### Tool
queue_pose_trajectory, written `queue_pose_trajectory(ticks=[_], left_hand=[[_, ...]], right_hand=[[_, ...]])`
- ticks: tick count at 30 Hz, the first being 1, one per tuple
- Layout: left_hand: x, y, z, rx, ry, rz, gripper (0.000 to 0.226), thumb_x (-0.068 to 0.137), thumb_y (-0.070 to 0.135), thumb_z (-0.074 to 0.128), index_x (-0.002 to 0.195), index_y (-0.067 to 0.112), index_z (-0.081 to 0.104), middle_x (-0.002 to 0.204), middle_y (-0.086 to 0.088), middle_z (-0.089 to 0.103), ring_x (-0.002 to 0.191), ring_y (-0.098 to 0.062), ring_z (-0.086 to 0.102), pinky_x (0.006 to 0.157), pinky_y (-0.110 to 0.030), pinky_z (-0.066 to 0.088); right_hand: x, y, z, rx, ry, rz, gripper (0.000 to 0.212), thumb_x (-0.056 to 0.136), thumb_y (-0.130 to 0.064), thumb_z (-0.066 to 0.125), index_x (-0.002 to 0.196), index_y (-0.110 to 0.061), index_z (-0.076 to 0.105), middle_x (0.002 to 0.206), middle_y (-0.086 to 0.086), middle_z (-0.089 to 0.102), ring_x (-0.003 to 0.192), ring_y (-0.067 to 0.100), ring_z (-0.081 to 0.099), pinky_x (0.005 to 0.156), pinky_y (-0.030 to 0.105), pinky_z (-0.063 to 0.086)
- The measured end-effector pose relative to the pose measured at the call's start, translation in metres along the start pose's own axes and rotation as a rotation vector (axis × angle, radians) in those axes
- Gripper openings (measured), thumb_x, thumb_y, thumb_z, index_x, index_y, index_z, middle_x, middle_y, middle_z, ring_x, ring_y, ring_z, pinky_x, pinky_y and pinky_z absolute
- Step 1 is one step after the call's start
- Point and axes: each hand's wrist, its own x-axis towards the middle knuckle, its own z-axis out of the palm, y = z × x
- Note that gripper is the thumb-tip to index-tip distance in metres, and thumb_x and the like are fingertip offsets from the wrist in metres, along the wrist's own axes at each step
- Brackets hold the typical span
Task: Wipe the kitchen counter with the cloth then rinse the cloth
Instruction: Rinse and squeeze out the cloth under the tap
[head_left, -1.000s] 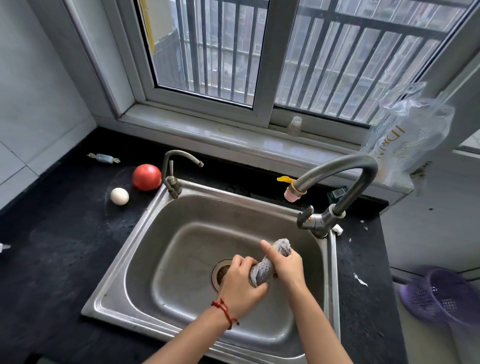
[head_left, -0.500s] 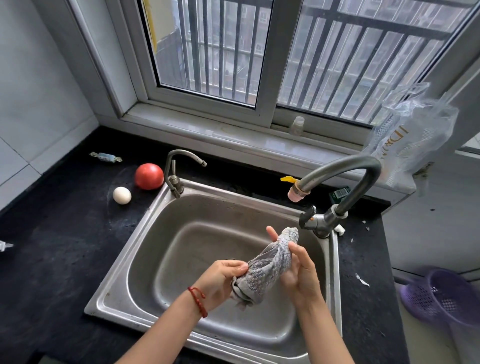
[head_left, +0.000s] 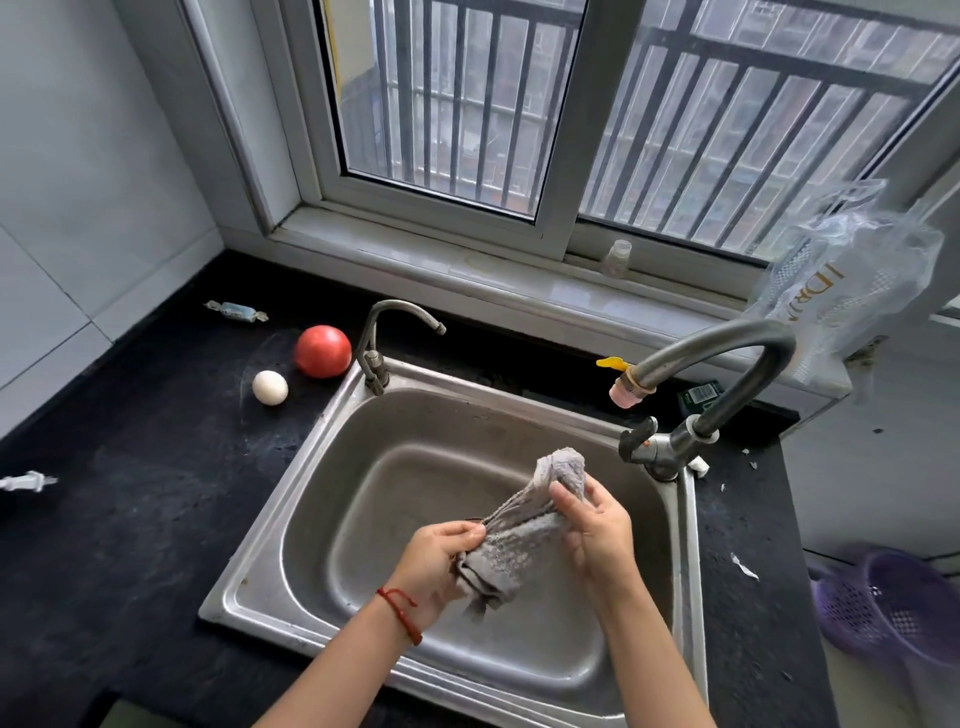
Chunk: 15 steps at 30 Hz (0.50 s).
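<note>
I saw the grey cloth (head_left: 524, 525) bunched into a rope above the steel sink (head_left: 291, 525), its long axis tilted, upper end toward the big tap (head_left: 727, 374), lower end hanging toward me. My left hand (head_left: 436, 566) had its fingers closed on the lower part; my right hand (head_left: 597, 530) held the upper part with fingers loosely curled. I saw no water running. I judged that loose right hold could let the wet cloth slip, and drips could reach the dark worktop (head_left: 130, 519) near the egg (head_left: 270, 387) and tomato (head_left: 322, 351).
</note>
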Motion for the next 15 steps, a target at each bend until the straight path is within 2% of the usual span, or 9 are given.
queue_pose_trajectory(ticks=[1,3,4,6,8,11,13,15], left_hand=[[-0.001,0.002,-0.004,-0.068,-0.058,-0.068,0.012,0.078,0.002,0.052,0.081,-0.003,0.063,0.064,-0.012,0.067,0.052,-0.02,0.061,0.046,-0.022,0.047],[-0.008,0.006,-0.011,-0.172,-0.183,-0.148,0.027,0.072,0.008,0.054,0.094,-0.005,0.065,0.079,-0.018,0.071,0.064,-0.024,0.064,0.05,-0.025,0.049],[-0.011,0.007,-0.013,-0.193,-0.211,-0.164,0.031,0.071,0.008,0.054,0.096,-0.005,0.065,0.081,-0.018,0.072,0.068,-0.025,0.066,0.056,-0.028,0.05],[-0.017,0.007,-0.019,-0.149,-0.229,-0.143,0.028,0.069,0.004,0.055,0.095,-0.002,0.063,0.08,-0.015,0.072,0.069,-0.024,0.067,0.064,-0.031,0.052],[-0.024,0.009,-0.021,0.056,-0.176,-0.052,0.03,0.066,0.005,0.06,0.096,0.005,0.063,0.083,-0.01,0.069,0.072,-0.02,0.066,0.069,-0.032,0.052],[-0.034,0.016,-0.013,0.34,-0.131,0.176,0.045,0.06,0.033,0.07,0.101,0.016,0.063,0.097,-0.002,0.066,0.093,-0.015,0.062,0.088,-0.033,0.049],[-0.041,0.02,0.002,0.405,-0.068,0.342,0.035,0.066,0.031,0.073,0.097,0.019,0.063,0.092,0.005,0.069,0.09,-0.008,0.065,0.083,-0.022,0.053],[-0.045,0.021,0.014,0.417,0.096,0.484,0.014,0.074,0.017,0.073,0.085,0.021,0.065,0.081,0.008,0.071,0.08,-0.008,0.067,0.072,-0.019,0.054]], right_hand=[[0.0,0.002,0.002,0.111,-0.022,0.027,0.078,0.026,-0.033,0.094,0.093,-0.004,0.066,0.077,0.009,0.074,0.067,0.018,0.069,0.06,0.024,0.058],[-0.003,0.005,0.011,0.212,-0.05,0.056,0.068,0.026,-0.033,0.094,0.083,-0.004,0.071,0.072,0.007,0.073,0.06,0.015,0.068,0.056,0.022,0.055],[-0.005,0.004,0.016,0.22,-0.053,0.062,0.06,0.033,-0.033,0.092,0.081,-0.004,0.072,0.07,0.006,0.073,0.058,0.014,0.066,0.055,0.021,0.054],[-0.009,0.003,0.024,0.198,-0.046,0.058,0.034,0.064,-0.026,0.077,0.087,-0.001,0.069,0.068,0.005,0.073,0.057,0.014,0.065,0.056,0.021,0.054],[-0.014,0.0,0.033,0.068,-0.053,0.035,0.016,0.085,-0.014,0.056,0.091,-0.002,0.066,0.068,0.005,0.073,0.061,0.016,0.066,0.063,0.028,0.056],[-0.024,-0.009,0.044,-0.285,-0.114,-0.071,0.011,0.086,-0.011,0.058,0.081,-0.008,0.068,0.069,0.005,0.069,0.065,0.017,0.061,0.063,0.029,0.049],[-0.03,-0.013,0.05,-0.425,-0.182,-0.128,0.009,0.084,-0.01,0.062,0.081,-0.003,0.068,0.072,0.009,0.067,0.068,0.018,0.059,0.064,0.03,0.048],[-0.034,-0.017,0.053,-0.459,-0.214,-0.153,0.012,0.08,-0.012,0.067,0.081,0.0,0.068,0.07,0.008,0.067,0.065,0.015,0.059,0.061,0.026,0.048]])
